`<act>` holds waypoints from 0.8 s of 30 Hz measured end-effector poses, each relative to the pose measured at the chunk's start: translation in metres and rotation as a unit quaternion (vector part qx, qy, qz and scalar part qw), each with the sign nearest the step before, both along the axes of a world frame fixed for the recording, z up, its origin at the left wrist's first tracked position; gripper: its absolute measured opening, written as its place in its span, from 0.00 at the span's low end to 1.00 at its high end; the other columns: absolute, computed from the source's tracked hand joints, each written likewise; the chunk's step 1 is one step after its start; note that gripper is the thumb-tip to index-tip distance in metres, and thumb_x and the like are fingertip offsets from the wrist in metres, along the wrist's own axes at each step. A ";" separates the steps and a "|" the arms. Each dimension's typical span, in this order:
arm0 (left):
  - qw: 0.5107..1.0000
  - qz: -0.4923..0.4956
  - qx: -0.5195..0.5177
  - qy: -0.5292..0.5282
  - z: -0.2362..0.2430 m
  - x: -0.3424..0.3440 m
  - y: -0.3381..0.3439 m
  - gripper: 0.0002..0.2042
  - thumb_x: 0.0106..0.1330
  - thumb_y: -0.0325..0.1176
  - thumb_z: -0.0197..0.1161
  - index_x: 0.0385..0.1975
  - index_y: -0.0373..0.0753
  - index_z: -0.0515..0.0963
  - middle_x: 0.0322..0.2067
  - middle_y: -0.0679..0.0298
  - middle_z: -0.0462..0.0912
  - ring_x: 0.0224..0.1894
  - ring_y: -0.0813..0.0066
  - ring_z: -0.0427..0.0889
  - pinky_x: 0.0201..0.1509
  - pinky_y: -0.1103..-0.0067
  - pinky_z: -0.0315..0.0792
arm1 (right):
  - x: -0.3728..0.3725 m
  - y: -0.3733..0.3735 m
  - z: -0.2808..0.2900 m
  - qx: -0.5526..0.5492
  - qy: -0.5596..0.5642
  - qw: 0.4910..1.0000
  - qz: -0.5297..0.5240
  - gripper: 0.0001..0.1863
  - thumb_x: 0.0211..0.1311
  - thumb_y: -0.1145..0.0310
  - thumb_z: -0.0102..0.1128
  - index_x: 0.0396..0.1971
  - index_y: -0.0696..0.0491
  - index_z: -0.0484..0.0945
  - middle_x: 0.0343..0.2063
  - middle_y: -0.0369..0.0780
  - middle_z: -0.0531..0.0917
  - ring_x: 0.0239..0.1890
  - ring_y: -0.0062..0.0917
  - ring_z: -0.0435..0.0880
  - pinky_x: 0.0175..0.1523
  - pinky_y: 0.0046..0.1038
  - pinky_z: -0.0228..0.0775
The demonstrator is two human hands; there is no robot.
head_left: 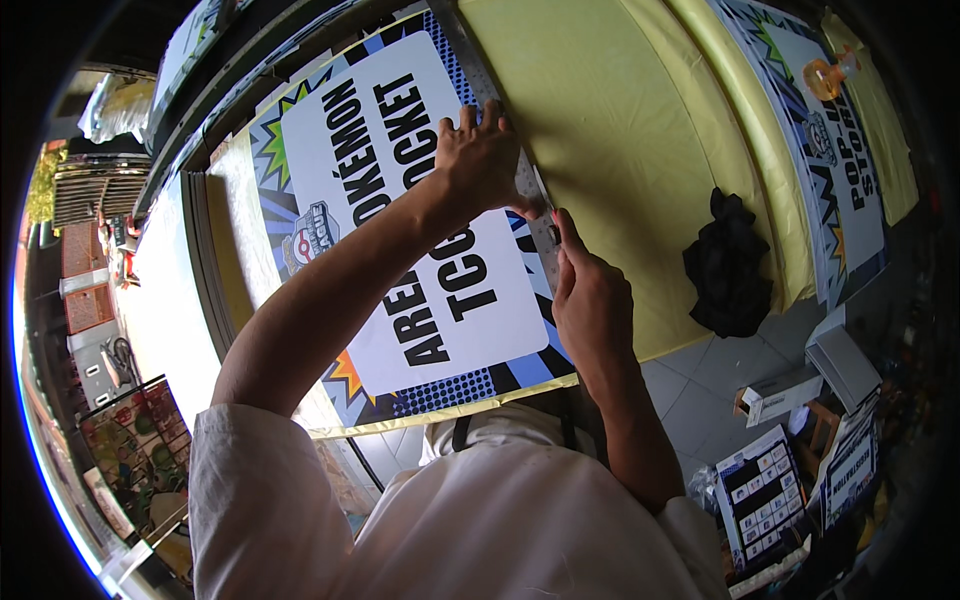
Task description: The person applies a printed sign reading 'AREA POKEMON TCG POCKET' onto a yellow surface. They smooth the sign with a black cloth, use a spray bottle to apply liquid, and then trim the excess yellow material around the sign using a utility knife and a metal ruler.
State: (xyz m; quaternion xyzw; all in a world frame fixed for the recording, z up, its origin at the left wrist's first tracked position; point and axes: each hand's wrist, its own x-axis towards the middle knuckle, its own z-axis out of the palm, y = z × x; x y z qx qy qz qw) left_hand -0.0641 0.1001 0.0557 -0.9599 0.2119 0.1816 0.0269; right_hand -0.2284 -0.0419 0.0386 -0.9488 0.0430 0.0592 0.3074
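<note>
Head: ruler [482, 73] lengthwise UL→LR, L fingers [468, 120] apart, R fingers [571, 235] tight on tool [556, 234]

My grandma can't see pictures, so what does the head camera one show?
A person's left hand rests on a metal ruler along one edge of a printed sign, while the right hand holds a small, mostly hidden tool at the ruler. A crumpled black cloth lies on the yellow sheet to the right.

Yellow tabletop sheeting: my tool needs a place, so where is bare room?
Bare yellow sheeting: beyond the right hand, between the long grey straightedge and the crumpled black cloth. Crowded: along the straightedge, near the left hand.
</note>
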 end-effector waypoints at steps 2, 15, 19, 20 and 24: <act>1.000 0.005 0.001 0.002 0.000 0.000 0.000 0.61 0.33 0.62 0.86 0.71 0.35 0.68 0.68 0.49 0.66 0.69 0.41 0.68 0.67 0.46 0.69 | 0.003 0.003 0.010 -0.002 0.037 0.999 -0.010 0.24 0.78 0.70 0.55 0.71 0.46 0.73 0.32 0.52 0.87 0.37 0.45 0.90 0.43 0.43 0.81; 0.999 0.001 0.042 0.025 0.008 0.005 -0.011 0.57 0.35 0.61 0.87 0.65 0.29 0.73 0.67 0.50 0.69 0.71 0.44 0.66 0.69 0.46 0.66 | -0.005 -0.003 0.003 -0.063 0.030 0.997 0.036 0.31 0.76 0.71 0.56 0.76 0.45 0.65 0.28 0.47 0.85 0.32 0.39 0.90 0.37 0.41 0.82; 0.999 0.006 0.033 0.026 0.011 0.001 -0.010 0.57 0.35 0.61 0.87 0.65 0.29 0.73 0.67 0.49 0.68 0.72 0.44 0.65 0.68 0.47 0.67 | -0.009 -0.001 0.000 -0.036 0.024 0.999 0.004 0.28 0.78 0.70 0.55 0.74 0.41 0.68 0.29 0.49 0.86 0.34 0.42 0.90 0.40 0.42 0.80; 0.999 0.008 0.028 0.019 0.011 0.001 -0.009 0.58 0.35 0.61 0.87 0.66 0.30 0.73 0.67 0.49 0.68 0.72 0.44 0.65 0.68 0.47 0.67 | -0.009 -0.001 -0.001 -0.038 0.025 0.999 0.004 0.28 0.78 0.70 0.55 0.74 0.41 0.68 0.29 0.49 0.85 0.34 0.42 0.90 0.40 0.42 0.80; 0.998 0.005 0.050 0.041 0.011 0.002 -0.012 0.58 0.34 0.62 0.87 0.67 0.31 0.73 0.66 0.50 0.69 0.72 0.45 0.66 0.70 0.47 0.66 | -0.010 -0.004 0.000 -0.064 0.017 0.997 0.037 0.31 0.76 0.72 0.56 0.76 0.44 0.64 0.28 0.46 0.84 0.31 0.39 0.90 0.38 0.40 0.82</act>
